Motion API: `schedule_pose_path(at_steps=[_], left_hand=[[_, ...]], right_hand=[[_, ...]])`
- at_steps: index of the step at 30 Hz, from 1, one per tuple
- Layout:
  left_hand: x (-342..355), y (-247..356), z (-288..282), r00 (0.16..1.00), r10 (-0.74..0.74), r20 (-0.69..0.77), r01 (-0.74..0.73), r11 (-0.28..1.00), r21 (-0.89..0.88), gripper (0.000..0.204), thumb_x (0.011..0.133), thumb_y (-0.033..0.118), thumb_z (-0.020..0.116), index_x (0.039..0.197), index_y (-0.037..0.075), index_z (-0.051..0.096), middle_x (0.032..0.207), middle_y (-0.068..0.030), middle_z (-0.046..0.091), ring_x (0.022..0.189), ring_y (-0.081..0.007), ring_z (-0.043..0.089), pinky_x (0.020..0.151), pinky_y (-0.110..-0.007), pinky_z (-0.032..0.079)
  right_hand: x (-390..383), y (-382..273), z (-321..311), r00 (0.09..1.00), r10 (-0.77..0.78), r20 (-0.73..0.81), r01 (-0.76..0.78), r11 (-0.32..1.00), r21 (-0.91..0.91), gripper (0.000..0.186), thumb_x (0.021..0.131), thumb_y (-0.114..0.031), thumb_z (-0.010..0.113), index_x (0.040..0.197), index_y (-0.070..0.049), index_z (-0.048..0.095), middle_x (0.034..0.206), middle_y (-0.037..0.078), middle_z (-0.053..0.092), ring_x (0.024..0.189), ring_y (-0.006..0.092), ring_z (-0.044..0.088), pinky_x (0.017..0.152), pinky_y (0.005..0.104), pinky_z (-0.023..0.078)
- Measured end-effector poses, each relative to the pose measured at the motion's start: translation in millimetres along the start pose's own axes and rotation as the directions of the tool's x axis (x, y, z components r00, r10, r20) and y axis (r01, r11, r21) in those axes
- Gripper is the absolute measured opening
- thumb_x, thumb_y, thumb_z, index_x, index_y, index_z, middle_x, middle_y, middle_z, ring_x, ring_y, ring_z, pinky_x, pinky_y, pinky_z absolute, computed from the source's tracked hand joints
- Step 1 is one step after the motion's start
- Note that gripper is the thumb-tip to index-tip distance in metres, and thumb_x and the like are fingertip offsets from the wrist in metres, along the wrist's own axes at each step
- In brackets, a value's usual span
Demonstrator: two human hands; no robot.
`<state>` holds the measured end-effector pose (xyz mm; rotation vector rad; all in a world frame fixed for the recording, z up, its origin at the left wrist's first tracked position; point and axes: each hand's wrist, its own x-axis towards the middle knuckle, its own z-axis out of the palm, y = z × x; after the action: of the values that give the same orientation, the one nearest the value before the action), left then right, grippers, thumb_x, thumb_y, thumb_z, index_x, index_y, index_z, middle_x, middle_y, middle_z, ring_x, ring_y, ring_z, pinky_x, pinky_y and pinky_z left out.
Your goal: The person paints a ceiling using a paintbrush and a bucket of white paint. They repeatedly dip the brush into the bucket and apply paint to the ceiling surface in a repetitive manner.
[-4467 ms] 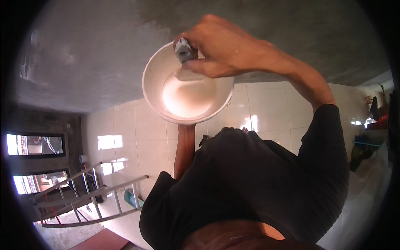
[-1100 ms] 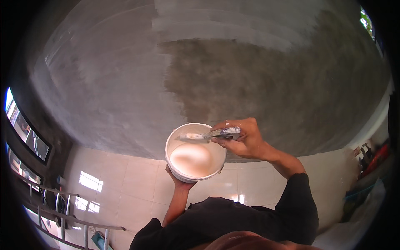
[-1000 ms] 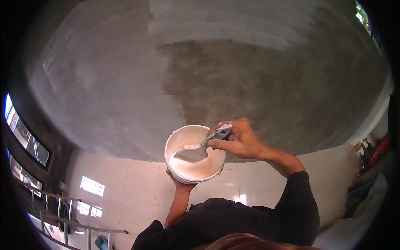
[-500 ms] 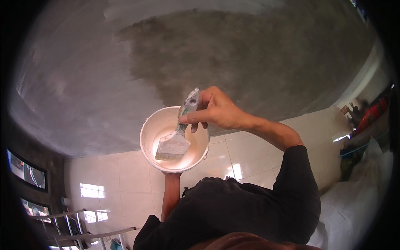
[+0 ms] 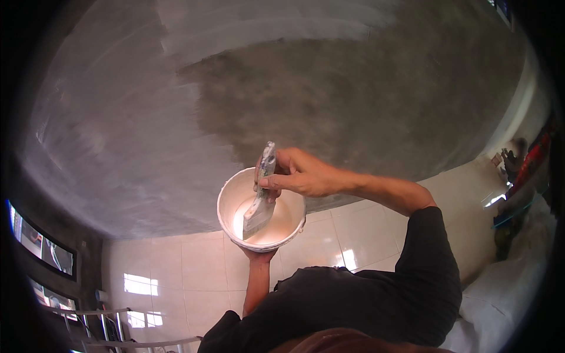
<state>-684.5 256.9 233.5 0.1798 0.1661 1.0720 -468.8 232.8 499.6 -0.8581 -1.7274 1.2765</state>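
My right hand (image 5: 300, 175) is closed round the handle of a wide, paint-smeared flat paintbrush (image 5: 259, 219), fingers and thumb pinching it. The brush points bristles down inside a white bucket (image 5: 230, 197), seen nearly edge-on. Pale, milky liquid (image 5: 285, 226) lies in the bucket and shines. Whether the bristle tips touch the liquid I cannot tell. My left hand (image 5: 259, 255) holds the bucket up from below on its near side; most of its fingers are hidden under it.
Ahead stands a wall (image 5: 353, 100), dark grey in the middle and right, lighter grey at left and top. A metal ladder (image 5: 112, 320) is at lower left, near windows (image 5: 41, 244). White sheeting (image 5: 494, 306) and red items (image 5: 534, 154) lie at right. The floor is glossy tile (image 5: 200, 259).
The brush has gone lower into the bucket and turned from flat-on to nearly edge-on. The bucket, both hands and the wall appear slightly lower and farther right in the picture.
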Motion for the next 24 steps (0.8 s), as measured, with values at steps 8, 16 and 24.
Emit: schedule_pose_path(at_steps=[8, 16, 24], left_hand=[[-0.8, 0.9, 18.6, 0.998, -0.015, 0.053, 0.015, 1.000, 0.002, 0.096, 0.083, 0.084, 0.046, 0.154, 0.020, 0.042, 0.157, -0.0083, 0.044, 0.141, -0.0338, 0.046, 0.113, -0.058, 0.042], [-3.4, 3.6, 42.5, 0.994, 0.100, 0.034, -0.104, 0.987, 0.123, 0.097, 0.079, 0.084, 0.046, 0.154, 0.023, 0.043, 0.159, -0.0080, 0.041, 0.144, -0.0341, 0.043, 0.114, -0.059, 0.040], [-6.0, -24.1, 27.2, 0.986, 0.168, -0.017, -0.166, 0.980, 0.106, 0.096, 0.078, 0.088, 0.043, 0.152, 0.026, 0.045, 0.157, -0.0037, 0.044, 0.143, -0.0318, 0.044, 0.113, -0.058, 0.041]], right_hand=[[5.3, -2.2, 6.2, 0.998, -0.060, -0.016, 0.054, 0.970, -0.238, 0.022, 0.095, -0.022, 0.074, 0.093, -0.006, 0.060, 0.091, 0.001, 0.063, 0.088, 0.0091, 0.059, 0.079, 0.0300, 0.047], [14.9, -10.0, -9.1, 0.898, -0.338, 0.282, 0.437, 0.758, -0.484, 0.029, 0.088, -0.014, 0.079, 0.113, -0.002, 0.072, 0.105, 0.012, 0.071, 0.096, 0.0246, 0.069, 0.087, 0.0389, 0.054], [-27.8, -40.4, -18.0, 0.887, -0.319, 0.334, 0.461, 0.651, -0.603, 0.045, 0.080, -0.003, 0.080, 0.125, -0.003, 0.071, 0.111, 0.018, 0.073, 0.094, 0.0345, 0.073, 0.080, 0.0415, 0.059]])
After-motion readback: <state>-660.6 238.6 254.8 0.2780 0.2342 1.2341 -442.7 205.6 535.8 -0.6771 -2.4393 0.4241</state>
